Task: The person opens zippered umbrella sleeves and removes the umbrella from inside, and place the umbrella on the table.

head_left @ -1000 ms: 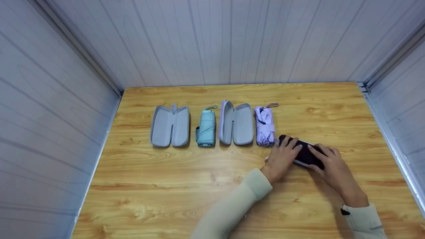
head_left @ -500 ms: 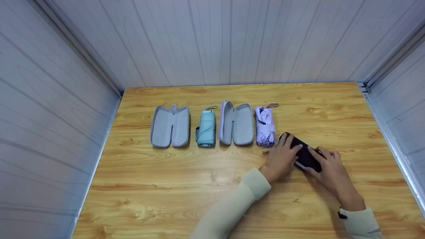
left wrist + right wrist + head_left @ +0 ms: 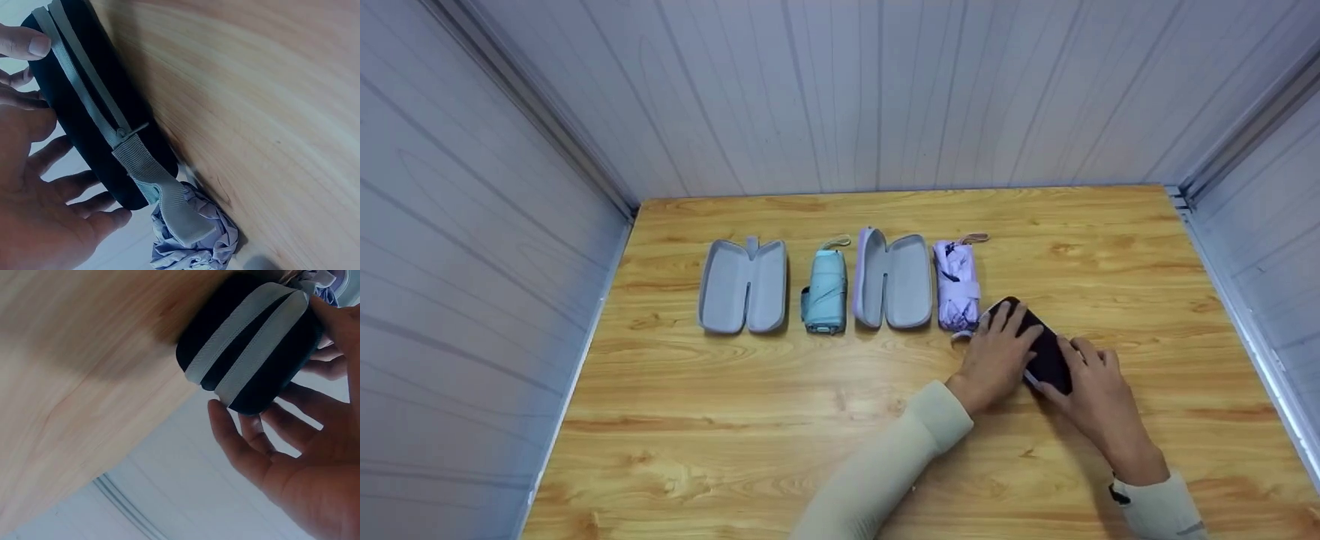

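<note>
Both hands hold a black zip case (image 3: 1048,360), which slants on the table at the right of the head view. Across its far end lie the fingers of my left hand (image 3: 994,367); my right hand (image 3: 1102,401) grips the near end. Two grey zipper tapes (image 3: 247,354) run along the case's side with a dark gap between them in the right wrist view. A grey strap (image 3: 163,197) hangs off one end in the left wrist view, overlapping the crumpled fabric of a lavender folded umbrella (image 3: 958,289).
Left of the lavender umbrella, a lilac hard case (image 3: 909,281) lies unfolded with its grey lining up. Beyond it are a teal folded umbrella (image 3: 828,292) and another unfolded grey-lined case (image 3: 725,289). White panel walls (image 3: 840,97) enclose the wooden table (image 3: 697,420).
The black case has swung to a steeper slant, its near end coming left and toward me. My right hand has moved left with it; the left hand has hardly shifted.
</note>
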Demonstrator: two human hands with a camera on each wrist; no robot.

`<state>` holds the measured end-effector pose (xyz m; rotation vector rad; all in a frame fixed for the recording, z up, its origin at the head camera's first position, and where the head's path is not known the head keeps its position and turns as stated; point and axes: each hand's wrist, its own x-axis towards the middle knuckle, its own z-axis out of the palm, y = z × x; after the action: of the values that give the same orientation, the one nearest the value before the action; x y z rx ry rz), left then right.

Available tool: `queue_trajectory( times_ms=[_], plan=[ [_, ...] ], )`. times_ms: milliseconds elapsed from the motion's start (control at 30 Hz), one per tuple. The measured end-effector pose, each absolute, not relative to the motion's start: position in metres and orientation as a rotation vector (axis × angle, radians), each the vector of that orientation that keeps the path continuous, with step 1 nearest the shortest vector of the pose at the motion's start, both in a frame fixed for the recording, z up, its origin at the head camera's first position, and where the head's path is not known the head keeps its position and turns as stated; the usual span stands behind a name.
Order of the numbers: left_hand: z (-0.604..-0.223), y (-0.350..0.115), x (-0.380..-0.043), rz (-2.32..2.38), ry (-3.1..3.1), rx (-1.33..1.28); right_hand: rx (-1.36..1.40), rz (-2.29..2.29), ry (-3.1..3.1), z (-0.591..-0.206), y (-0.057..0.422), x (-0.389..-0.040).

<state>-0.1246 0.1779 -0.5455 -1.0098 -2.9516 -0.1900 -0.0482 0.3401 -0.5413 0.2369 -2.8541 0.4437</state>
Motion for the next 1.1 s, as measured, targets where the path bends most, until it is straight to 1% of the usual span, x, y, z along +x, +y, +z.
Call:
queue_trajectory(
  times_ms=[333,600,933,1100],
  plan=[
    [-0.546,0.176,-0.126,-0.205,-2.944,-1.035,0.143,0.449,-2.815,-0.542,0.320,-0.043],
    [-0.546,0.175,-0.129,-0.210,-2.968,-1.107,0.193,0.321,-2.720,-0.548,0.311,-0.040],
    [-0.545,0.173,-0.135,-0.181,-2.962,-1.229,0.168,0.296,-2.752,-0.546,0.302,-0.038],
    [-0.547,0.172,-0.135,-0.226,-2.959,-1.245,0.163,0.311,-2.799,-0.542,0.300,-0.036]
  ],
)
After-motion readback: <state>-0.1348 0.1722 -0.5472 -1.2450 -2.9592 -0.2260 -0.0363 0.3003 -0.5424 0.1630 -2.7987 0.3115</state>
